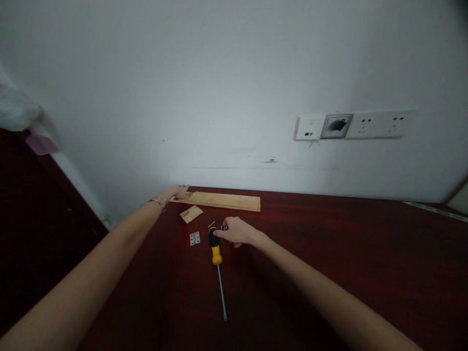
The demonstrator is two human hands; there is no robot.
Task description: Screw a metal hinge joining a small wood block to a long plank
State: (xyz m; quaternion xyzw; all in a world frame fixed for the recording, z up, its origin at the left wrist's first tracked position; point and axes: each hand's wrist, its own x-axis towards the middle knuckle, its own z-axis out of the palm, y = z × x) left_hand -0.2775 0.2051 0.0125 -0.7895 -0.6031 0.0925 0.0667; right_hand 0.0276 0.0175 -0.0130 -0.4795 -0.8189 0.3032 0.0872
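My left hand (177,192) lies flat with fingers stretched out on the left end of a long pale wooden strip (223,200) at the wall. My right hand (237,231) is closed in a pinch over small dark metal bits (224,227) beside the black and yellow handle of a screwdriver (216,249). What the fingers hold is too small to name. The screwdriver lies on the dark red table (329,273) with its shaft pointing toward me. A small wooden piece (191,213) and a silver hinge (195,238) lie between my hands.
A white wall rises behind the table, with a row of sockets (354,126) at the right. A dark cabinet edge (44,204) and a pale bag (14,109) are at the left.
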